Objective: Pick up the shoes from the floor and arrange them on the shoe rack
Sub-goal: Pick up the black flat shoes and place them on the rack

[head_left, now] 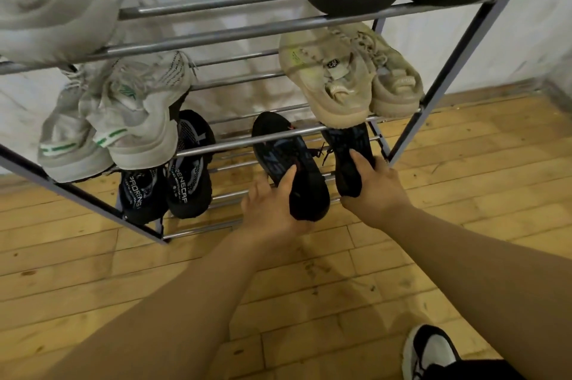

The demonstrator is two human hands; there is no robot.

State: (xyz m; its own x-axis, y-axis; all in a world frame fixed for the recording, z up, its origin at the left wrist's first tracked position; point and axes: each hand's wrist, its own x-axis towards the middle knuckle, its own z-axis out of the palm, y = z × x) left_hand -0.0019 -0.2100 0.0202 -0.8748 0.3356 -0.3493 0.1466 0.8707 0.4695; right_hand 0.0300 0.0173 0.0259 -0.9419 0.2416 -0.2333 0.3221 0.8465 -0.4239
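A metal shoe rack [216, 36] with several tiers of bars stands against a white wall. On its lowest tier, at the right, lie two black shoes with blue patterns. My left hand [272, 209] grips the heel of the left black-and-blue shoe [284, 160]. My right hand [376, 187] grips the heel of the right black-and-blue shoe [349, 150], whose toe is hidden under the beige pair. Both shoes point toe-first toward the wall and rest on the bars.
Another black pair [173, 181] sits at the lowest tier's left. White-and-green sneakers [123, 119] and beige sneakers [349, 76] fill the tier above; grey and dark shoes sit higher. A black-and-white shoe [430, 348] is on the wooden floor at the bottom right.
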